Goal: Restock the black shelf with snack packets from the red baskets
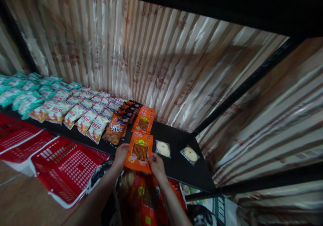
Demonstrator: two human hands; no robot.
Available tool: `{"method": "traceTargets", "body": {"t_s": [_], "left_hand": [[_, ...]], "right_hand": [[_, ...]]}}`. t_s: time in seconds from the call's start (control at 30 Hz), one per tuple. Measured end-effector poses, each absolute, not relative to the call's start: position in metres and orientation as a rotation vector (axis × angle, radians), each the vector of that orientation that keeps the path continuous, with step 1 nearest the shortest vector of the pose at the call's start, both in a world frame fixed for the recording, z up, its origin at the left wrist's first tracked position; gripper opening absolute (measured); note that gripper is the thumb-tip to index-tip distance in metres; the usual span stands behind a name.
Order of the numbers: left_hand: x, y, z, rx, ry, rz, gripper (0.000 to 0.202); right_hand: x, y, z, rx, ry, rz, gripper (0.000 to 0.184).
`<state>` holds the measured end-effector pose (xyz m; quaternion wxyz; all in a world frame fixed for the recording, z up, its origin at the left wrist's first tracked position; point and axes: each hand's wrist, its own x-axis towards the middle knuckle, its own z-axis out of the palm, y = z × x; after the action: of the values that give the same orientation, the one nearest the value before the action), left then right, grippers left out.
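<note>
Left hand (pixel 121 155) and right hand (pixel 156 165) pinch an orange packet (pixel 139 151) — grip closed (opposite edges).

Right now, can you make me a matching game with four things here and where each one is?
1. Teal bags
2. Red baskets
3. Clear-wrapped rounds
4. Front orange packet

A. Lower than the shelf
B. Between left hand and right hand
C. On the shelf, picture's far left
D. Near the shelf's right end

Pairs: 1-C, 2-A, 3-D, 4-B
</note>
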<state>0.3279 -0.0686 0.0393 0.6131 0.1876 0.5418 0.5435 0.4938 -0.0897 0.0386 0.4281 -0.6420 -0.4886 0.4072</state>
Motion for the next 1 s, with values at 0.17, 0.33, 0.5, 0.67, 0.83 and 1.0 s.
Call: {"method": "traceTargets", "body": {"t_s": [0.17,0.33,0.5,0.67,0.83,1.0], "left_hand": [[0.325,-0.060,0.046,0.598,1.298,1.112,0.026],[0.325,-0.048,0.042,0.850,1.448,1.025,0.022],[0.325,-0.035,0.042,1.186,1.661,0.888,0.017],[0.324,-0.024,0.056,1.364,1.768,0.762,0.021],[0.326,-0.018,0.071,1.400,1.872,0.679,0.031],[0.333,-0.010,0.081,1.554,1.986,0.555,0.031]], "right_hand": [[0.498,-0.087,0.037,-1.584,-1.223,1.022,0.026],[0.498,-0.085,0.036,-1.593,-1.204,1.063,0.026],[0.493,-0.084,0.040,-1.565,-1.144,1.166,0.024],[0.490,-0.078,0.042,-1.554,-1.122,1.191,0.021],[0.487,-0.071,0.040,-1.562,-1.093,1.213,0.019],[0.486,-0.066,0.041,-1.535,-1.070,1.250,0.020]]}}
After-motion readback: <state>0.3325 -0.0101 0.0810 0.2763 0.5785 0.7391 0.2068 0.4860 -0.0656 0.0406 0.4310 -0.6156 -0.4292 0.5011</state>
